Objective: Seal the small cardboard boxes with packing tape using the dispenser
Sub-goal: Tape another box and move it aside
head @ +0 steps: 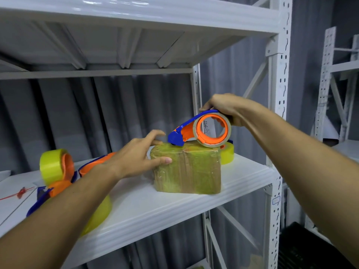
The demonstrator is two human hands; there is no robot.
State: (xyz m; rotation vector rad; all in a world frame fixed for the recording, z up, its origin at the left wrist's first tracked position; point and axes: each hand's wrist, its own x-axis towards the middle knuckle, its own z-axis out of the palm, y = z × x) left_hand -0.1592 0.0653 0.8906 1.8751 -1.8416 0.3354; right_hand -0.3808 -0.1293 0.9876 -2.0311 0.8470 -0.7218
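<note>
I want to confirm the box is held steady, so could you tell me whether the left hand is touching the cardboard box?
Touching. The head view shows the left hand with its thumb pressed against the near upper-left corner of the cardboard box.

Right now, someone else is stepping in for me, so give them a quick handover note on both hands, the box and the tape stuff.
Right hand: gripping the blue-and-orange tape dispenser, its nose down on the top left edge of the box.
Left hand: open, steadying the box's left end, thumb on its front face.
The box sits on the white shelf, already heavily wrapped in tape.
Spare dispensers with yellow rolls lie at the left; another roll sits behind the box.
Left: finish this strip and cut it. No other boxes show.
</note>
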